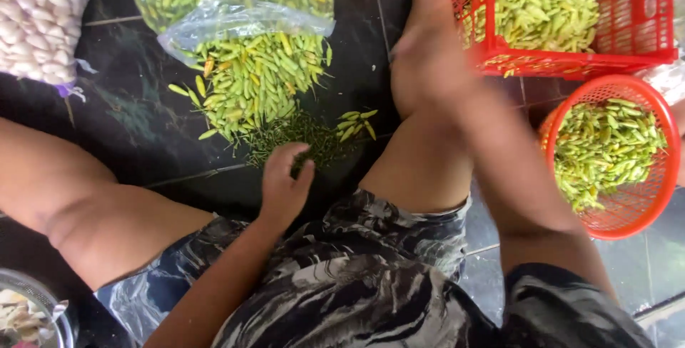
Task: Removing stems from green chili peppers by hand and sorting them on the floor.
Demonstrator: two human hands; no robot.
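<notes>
Below, left hand (284,185) curled over stem pile (296,137), beside green chillies (253,80)

A dark tiled floor (135,127) carries everything. On it lies a heap of green chillies (253,80) spilling from a clear plastic bag (235,13). Just below the heap sits a pile of thin green stems (300,137). Well right of the heap stand a red crate (635,34) and a round red basket (628,209), both holding chillies. Left of the heap lies a sack of pale garlic cloves (39,16).
</notes>
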